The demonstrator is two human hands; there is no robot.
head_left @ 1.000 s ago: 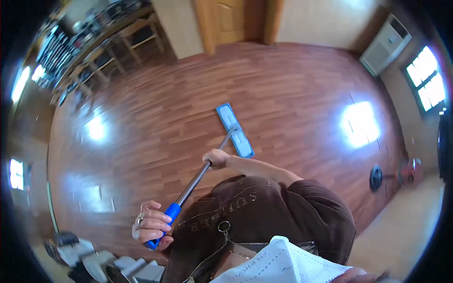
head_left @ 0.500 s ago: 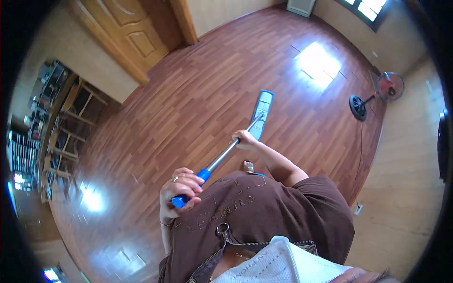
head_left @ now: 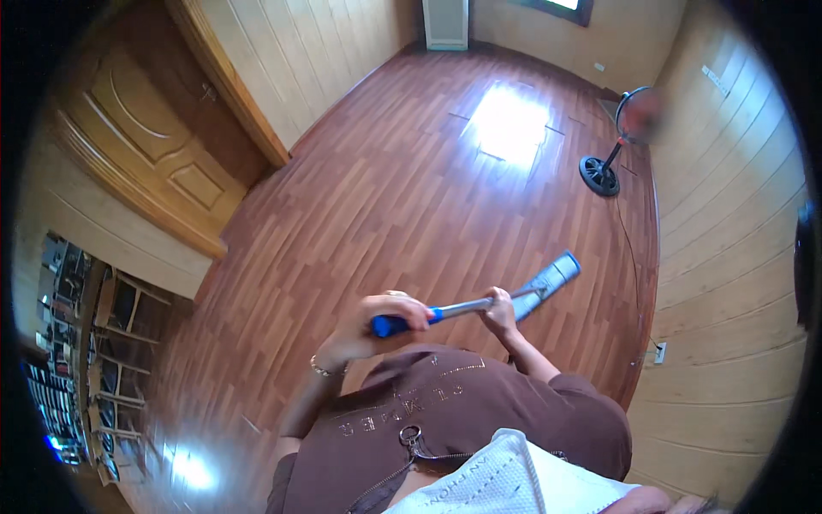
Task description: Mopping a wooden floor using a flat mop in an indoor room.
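I hold a flat mop by its silver pole (head_left: 465, 307) and blue end grip (head_left: 390, 326). My left hand (head_left: 364, 324), with a bracelet at the wrist, wraps around the blue grip at the near end. Farther down the pole, close to the head, my right hand (head_left: 499, 313) is closed around the metal. The pole slants across in front of my brown shirt. Beyond my right hand, the long blue-edged mop head (head_left: 550, 283) lies on the wood-plank floor (head_left: 368, 197), pointing to the far right. Part of the head is hidden behind my right hand.
A standing fan (head_left: 599, 176) with a black base is at the right wall, its cord running along the floor to a wall outlet (head_left: 660, 353). Left are a wooden door (head_left: 158, 128) and several chairs (head_left: 120, 351) by a cluttered table. A white cabinet (head_left: 446, 26) stands far back.
The mop head has swung to the right and nearer to me. Both hands have shifted right with the pole, which now lies more crosswise. My view has turned toward the room's far end.
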